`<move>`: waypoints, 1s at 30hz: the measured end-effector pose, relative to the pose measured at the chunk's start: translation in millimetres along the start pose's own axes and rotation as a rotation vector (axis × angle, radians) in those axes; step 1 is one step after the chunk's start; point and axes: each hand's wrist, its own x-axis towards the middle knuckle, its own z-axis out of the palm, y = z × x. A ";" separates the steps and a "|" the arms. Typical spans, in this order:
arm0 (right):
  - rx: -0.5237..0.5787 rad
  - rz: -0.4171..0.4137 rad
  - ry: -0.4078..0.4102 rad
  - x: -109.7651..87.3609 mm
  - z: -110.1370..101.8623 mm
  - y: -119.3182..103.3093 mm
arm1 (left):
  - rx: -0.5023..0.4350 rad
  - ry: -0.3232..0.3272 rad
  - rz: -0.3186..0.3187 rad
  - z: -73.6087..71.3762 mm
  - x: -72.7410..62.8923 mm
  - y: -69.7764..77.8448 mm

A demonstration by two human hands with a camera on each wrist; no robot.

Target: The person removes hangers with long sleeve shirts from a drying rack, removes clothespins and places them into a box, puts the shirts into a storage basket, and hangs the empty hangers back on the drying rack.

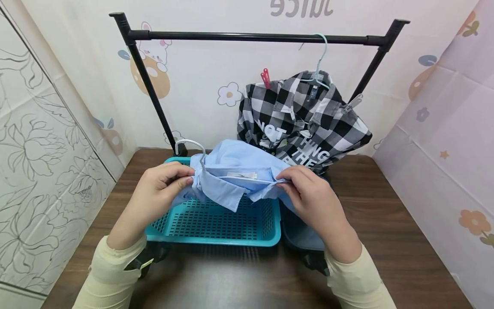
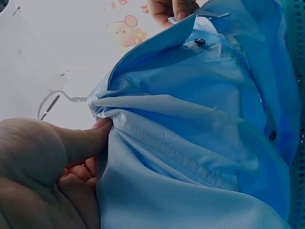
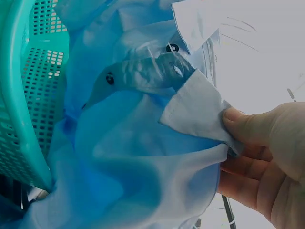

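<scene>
A light blue shirt (image 1: pixel 239 161) with a collar and dark buttons is held up over a teal basket (image 1: pixel 216 242). My left hand (image 1: pixel 164 184) pinches its bunched shoulder beside the collar, thumb on top in the left wrist view. A white hanger (image 1: pixel 189 141) has its hook sticking up out of the shirt near that hand; the rest of it is mostly hidden by cloth. My right hand (image 1: pixel 312 199) pinches the other end of the collar (image 3: pixel 198 107) between thumb and fingers. A white label (image 1: pixel 242 175) shows inside the neck.
Behind the shirt stands a black clothes rack (image 1: pixel 231 36). A black-and-white checked shirt (image 1: pixel 305 120) hangs from it on a pale blue hanger (image 1: pixel 317 64), with a red clip (image 1: pixel 265 78) and a grey clip (image 1: pixel 353 103). A dark container (image 1: pixel 301 234) sits right of the basket on the wooden table (image 1: pixel 239 283).
</scene>
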 end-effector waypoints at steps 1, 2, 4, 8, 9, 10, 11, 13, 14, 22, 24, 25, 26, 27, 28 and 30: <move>-0.004 0.001 0.001 -0.1 -0.8 0.2 | 0.005 0.005 0.000 -0.4 0.0 0.1; -0.010 0.004 0.004 -0.3 -1.7 0.5 | 0.009 0.009 -0.001 -0.8 0.1 0.1; -0.027 0.009 0.011 -0.5 -3.5 1.1 | 0.022 0.004 -0.007 -1.4 0.1 -0.1; -0.052 0.025 0.029 -0.5 -6.7 2.3 | 0.056 -0.036 -0.026 -1.4 0.0 -1.5; -0.057 0.027 0.034 -0.5 -7.4 2.6 | 0.061 -0.046 -0.030 -1.2 0.0 -2.0; -0.062 0.030 0.041 -0.6 -8.0 2.9 | 0.065 -0.055 -0.032 -1.1 0.0 -2.4; -0.067 0.033 0.047 -0.7 -8.6 3.2 | 0.066 -0.060 -0.033 -0.9 0.0 -2.9; -0.074 0.041 0.056 -1.0 -9.8 4.1 | 0.064 -0.065 -0.030 -0.7 0.2 -3.7; -0.079 0.045 0.058 -1.2 -10.4 4.6 | 0.063 -0.063 -0.027 -0.8 0.2 -4.1; -0.075 0.082 0.061 -2.0 -15.7 10.5 | 0.084 -0.036 -0.011 -4.5 0.6 -5.4; -0.062 0.083 0.061 -2.4 -17.0 11.5 | 0.090 -0.029 -0.015 -5.6 0.7 -5.6; -0.055 0.081 0.062 -2.6 -17.8 11.9 | 0.093 -0.026 -0.016 -6.1 0.8 -5.8; -0.052 0.077 0.062 -2.8 -18.6 12.1 | 0.095 -0.022 -0.018 -6.6 1.0 -6.0; -0.048 0.072 0.063 -3.1 -19.6 12.1 | 0.097 -0.018 -0.019 -6.9 1.1 -6.2; -0.042 0.066 0.066 -3.5 -20.5 12.1 | 0.097 -0.014 -0.022 -7.1 1.2 -6.3; -0.044 0.054 0.069 -4.0 -22.8 11.6 | 0.095 -0.006 -0.025 -7.0 1.7 -6.4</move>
